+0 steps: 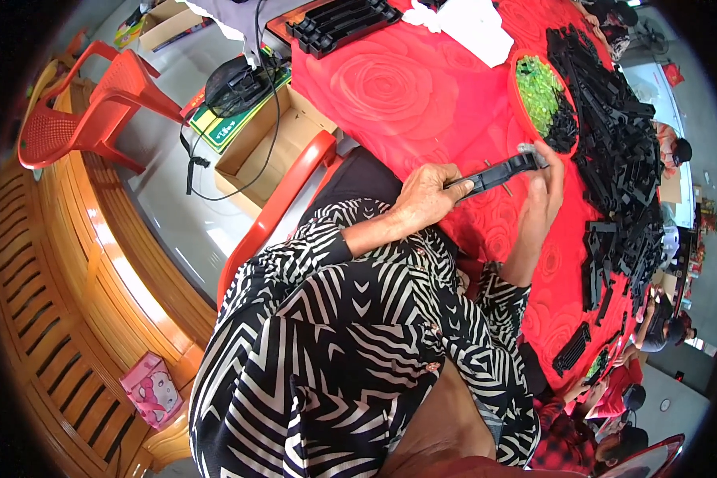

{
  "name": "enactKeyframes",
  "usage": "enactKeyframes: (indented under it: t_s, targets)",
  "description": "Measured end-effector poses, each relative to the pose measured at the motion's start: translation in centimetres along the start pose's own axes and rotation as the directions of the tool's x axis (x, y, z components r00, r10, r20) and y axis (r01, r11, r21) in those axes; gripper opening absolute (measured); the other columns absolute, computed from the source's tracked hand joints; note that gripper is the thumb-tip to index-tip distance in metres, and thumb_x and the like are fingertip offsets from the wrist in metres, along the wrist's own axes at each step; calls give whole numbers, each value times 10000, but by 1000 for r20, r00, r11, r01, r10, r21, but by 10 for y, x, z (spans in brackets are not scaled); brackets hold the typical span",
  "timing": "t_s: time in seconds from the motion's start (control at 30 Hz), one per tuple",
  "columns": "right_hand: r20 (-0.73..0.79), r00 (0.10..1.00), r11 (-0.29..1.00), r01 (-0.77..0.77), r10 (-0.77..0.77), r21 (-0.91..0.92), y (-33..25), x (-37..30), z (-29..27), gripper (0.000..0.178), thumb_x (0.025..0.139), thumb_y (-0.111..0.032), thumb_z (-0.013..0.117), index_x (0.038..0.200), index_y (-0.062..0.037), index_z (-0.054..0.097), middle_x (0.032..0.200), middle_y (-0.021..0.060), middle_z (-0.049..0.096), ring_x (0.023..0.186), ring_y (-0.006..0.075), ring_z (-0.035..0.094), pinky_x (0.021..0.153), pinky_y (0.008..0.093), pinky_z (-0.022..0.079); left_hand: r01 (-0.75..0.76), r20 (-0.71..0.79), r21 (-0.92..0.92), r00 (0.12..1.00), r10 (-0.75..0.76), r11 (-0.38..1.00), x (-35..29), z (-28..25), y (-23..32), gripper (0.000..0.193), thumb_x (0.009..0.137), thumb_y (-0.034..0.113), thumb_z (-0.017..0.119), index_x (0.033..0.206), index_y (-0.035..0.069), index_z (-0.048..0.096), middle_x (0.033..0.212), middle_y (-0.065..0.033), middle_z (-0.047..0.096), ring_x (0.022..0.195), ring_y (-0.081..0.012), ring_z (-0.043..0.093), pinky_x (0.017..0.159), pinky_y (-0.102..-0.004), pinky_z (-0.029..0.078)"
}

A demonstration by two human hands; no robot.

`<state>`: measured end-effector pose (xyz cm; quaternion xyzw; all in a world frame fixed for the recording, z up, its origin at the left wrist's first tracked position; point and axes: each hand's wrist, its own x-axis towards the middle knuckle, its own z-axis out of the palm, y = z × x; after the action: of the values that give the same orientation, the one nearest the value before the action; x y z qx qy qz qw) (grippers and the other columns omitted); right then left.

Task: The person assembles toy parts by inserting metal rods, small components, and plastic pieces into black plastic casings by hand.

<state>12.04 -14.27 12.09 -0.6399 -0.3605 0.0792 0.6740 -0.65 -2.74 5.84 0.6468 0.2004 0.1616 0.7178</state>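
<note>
A long, narrow black plastic part (498, 175) is held over the red rose-patterned tablecloth (382, 92). My left hand (429, 193) grips its near end, thumb along the top. At the far end, my right hand (543, 187) closes its fingers and thumb around the tip. Something small and greyish shows by those fingertips, too small to name. Just beyond stands an orange-rimmed bowl (512, 95) of bright green pieces (536, 92) and small black pieces (564, 127). A large heap of black plastic parts (625, 151) lies to its right.
Black parts (342, 25) lie in a row at the table's far left. A white sheet or bag (474, 33) lies beside them. Left of the table are a cardboard box (251, 171), a black fan (235, 86), a red chair (107, 99) and a wooden bench (107, 247). Other people work at right.
</note>
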Motion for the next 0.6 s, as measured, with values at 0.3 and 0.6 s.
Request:
enactKeyframes:
  t_s: [0.3, 0.6]
  targets:
    - [651, 740, 389, 557, 169, -734, -36, 0, 20, 335, 689, -180, 627, 973, -30, 530, 924, 124, 543, 918, 288, 502, 797, 392, 361, -216, 136, 476, 976, 172, 852, -2, -6, 2, 216, 758, 225, 626, 823, 21, 605, 599, -195, 532, 605, -358, 553, 554, -426, 413]
    - [576, 802, 382, 487, 161, -785, -15, -23, 19, 195, 718, -125, 592, 882, -43, 526, 861, 121, 528, 838, 301, 513, 750, 413, 395, -390, 333, 645, 918, 218, 657, 10, -17, 2, 193, 720, 172, 621, 809, 15, 552, 691, -176, 574, 679, -369, 563, 577, -462, 413]
